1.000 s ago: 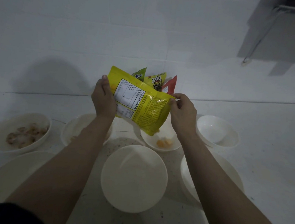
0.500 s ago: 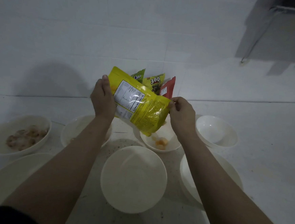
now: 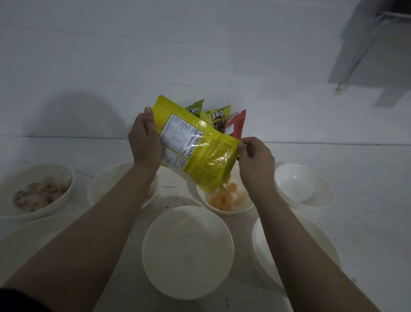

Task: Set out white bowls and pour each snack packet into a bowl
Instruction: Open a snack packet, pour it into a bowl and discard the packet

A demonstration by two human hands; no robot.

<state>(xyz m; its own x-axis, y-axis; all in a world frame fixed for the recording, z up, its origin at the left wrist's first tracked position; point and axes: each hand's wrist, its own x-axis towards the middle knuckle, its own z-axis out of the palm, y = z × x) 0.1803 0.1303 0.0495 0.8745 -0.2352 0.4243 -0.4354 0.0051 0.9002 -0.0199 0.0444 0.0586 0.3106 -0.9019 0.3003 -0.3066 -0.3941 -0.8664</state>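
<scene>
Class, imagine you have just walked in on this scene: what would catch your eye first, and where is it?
The bright yellow packet stands out at the centre, tilted mouth-down between the left hand and the right hand. Orange snack pieces are piling up in the small white bowl just below it. Behind, three more packets lean against the white wall, and a large white bowl sits nearest the camera.

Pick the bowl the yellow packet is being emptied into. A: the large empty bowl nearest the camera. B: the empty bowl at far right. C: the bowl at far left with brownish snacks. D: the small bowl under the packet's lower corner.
D: the yellow packet, held tilted by the left hand and right hand, has its lower corner over the small bowl, where orange pieces lie.
</scene>
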